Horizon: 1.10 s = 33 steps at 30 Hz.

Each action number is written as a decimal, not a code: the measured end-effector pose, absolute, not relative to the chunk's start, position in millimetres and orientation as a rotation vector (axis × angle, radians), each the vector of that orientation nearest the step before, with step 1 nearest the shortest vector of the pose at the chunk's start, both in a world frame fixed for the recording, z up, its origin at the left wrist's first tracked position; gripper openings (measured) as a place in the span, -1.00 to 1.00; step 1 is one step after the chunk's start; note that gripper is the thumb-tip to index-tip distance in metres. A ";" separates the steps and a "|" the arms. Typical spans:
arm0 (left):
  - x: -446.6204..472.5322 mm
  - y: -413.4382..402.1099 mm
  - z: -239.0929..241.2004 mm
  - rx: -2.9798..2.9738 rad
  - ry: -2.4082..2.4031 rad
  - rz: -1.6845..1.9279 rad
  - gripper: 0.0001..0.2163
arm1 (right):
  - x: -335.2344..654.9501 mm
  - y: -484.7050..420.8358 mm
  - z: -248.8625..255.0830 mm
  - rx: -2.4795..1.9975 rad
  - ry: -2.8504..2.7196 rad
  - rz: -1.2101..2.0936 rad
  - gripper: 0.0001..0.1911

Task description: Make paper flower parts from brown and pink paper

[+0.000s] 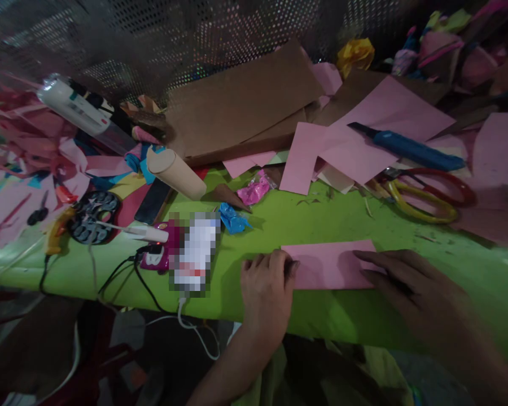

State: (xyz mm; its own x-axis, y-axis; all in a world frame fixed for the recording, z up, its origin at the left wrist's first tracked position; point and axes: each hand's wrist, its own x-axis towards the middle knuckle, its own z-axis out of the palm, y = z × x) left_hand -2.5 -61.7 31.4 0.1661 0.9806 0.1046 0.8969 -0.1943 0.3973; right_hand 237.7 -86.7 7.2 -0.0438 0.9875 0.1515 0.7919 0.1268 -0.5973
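Note:
A folded strip of pink paper lies on the green table near its front edge. My left hand rests on the strip's left end with its fingers curled down onto the paper. My right hand lies on the strip's right end, fingers stretched out flat and pressing it to the table. Neither hand lifts anything.
Red and yellow scissors and a blue utility knife lie at the back right among pink sheets. Brown cardboard sits behind. A paper tube, a phone with cables, a glue tube and scraps crowd the left.

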 end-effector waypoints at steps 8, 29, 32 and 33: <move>-4.7 -59.5 32.1 2.252 1.777 0.591 -0.86 | 231.3 -84.6 12.4 -1.695 -1.869 0.467 -0.63; 0.1 -51.0 34.9 2.846 1.355 0.416 -0.72 | 227.2 -83.2 7.6 -1.707 -1.943 0.275 -0.70; -1.8 -49.8 36.0 2.899 1.180 0.208 -0.72 | 228.1 -81.3 7.3 -1.673 -1.970 0.284 -0.72; -2.8 -51.4 36.6 2.890 1.168 0.158 -0.69 | 228.3 -80.9 7.1 -1.668 -1.977 0.285 -0.72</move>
